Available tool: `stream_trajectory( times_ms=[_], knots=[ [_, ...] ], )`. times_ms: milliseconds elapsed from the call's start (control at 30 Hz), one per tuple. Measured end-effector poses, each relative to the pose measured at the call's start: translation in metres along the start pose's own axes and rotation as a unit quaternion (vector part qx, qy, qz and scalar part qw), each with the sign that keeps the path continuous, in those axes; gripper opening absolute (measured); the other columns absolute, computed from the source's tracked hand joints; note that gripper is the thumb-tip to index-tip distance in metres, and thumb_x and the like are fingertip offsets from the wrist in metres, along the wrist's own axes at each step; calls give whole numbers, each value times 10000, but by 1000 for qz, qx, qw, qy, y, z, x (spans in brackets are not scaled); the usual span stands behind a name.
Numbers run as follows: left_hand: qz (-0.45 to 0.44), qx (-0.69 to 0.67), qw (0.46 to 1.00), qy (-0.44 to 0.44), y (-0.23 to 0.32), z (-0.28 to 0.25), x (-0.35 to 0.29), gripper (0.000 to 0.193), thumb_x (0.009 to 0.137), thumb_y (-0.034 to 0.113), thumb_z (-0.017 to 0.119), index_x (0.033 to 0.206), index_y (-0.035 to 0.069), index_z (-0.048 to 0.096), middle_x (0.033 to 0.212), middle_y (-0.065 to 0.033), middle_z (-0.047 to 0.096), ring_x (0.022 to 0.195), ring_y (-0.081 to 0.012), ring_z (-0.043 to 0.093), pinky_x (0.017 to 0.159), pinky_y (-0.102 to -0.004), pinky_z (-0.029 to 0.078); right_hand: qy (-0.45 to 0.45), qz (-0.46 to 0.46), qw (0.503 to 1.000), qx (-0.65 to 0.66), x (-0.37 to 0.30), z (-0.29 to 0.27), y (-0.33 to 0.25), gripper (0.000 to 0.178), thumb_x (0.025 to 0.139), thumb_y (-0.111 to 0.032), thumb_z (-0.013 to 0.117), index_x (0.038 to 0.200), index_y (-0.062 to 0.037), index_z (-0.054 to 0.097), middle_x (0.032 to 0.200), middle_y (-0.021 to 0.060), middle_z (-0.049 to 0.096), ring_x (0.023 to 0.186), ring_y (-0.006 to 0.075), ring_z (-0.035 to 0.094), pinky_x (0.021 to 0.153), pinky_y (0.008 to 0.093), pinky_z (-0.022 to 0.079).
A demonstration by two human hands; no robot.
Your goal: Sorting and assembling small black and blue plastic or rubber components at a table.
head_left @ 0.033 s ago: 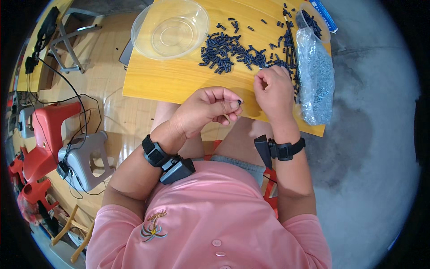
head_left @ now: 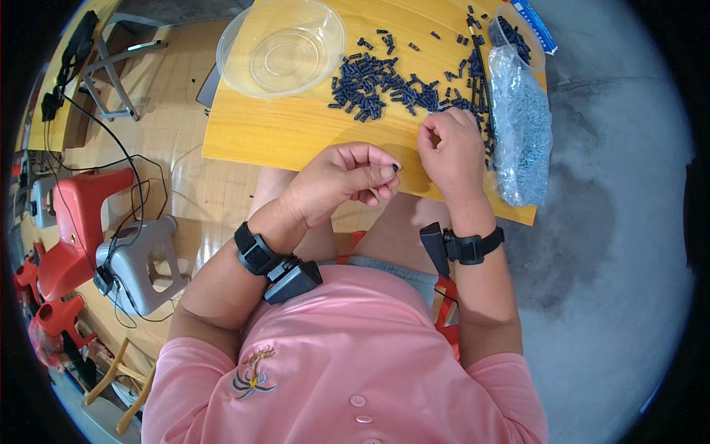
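My left hand (head_left: 344, 181) is held just off the table's near edge, thumb and index finger pinched on a small black plastic piece (head_left: 396, 168). Only the tip of that piece shows. To its right, my right hand (head_left: 452, 154) hovers over the table edge with its fingers curled together; whatever lies in its grip is hidden. Beyond both hands spreads a loose pile of small black cylindrical plastic pieces (head_left: 366, 80), with more scattered toward the right. A long thin black rod (head_left: 479, 63) lies among them, beside a clear plastic bag (head_left: 520, 133) of many small silvery bits.
A clear round plastic bowl (head_left: 285, 55) stands at the far left of the yellow table (head_left: 251, 133). At the far right are a clear tub (head_left: 515, 37) of black pieces and a blue box (head_left: 534, 26). Red and grey stools (head_left: 144, 266) and cables occupy the floor at left.
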State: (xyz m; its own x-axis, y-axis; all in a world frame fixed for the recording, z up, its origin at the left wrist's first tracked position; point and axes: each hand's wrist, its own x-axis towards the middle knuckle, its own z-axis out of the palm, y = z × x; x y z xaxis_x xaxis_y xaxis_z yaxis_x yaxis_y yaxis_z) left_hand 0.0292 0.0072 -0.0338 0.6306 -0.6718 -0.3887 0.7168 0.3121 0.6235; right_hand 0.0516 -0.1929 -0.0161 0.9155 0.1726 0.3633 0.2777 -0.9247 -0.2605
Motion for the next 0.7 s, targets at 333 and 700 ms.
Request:
stream_trajectory(
  times_ms=[333, 700],
  knots=[
    [24, 49, 998, 12, -4, 6, -4, 157, 878, 151, 617, 1005, 59, 608, 878, -28, 648, 725, -85, 587, 634, -203, 469, -11, 184, 960, 212, -14, -24, -5, 74, 731, -33, 643, 772, -17, 583, 700, 72, 608, 627, 172, 586, 555, 278, 461],
    [61, 94, 994, -2, -7, 30, -14, 175, 857, 124, 646, 1007, 36, 621, 856, -25, 650, 731, -78, 584, 674, -210, 484, -74, 188, 880, 430, -46, -57, -14, 133, 836, -34, 615, 965, -16, 643, 813, 20, 634, 701, 51, 551, 632, 186, 435]
  ],
)
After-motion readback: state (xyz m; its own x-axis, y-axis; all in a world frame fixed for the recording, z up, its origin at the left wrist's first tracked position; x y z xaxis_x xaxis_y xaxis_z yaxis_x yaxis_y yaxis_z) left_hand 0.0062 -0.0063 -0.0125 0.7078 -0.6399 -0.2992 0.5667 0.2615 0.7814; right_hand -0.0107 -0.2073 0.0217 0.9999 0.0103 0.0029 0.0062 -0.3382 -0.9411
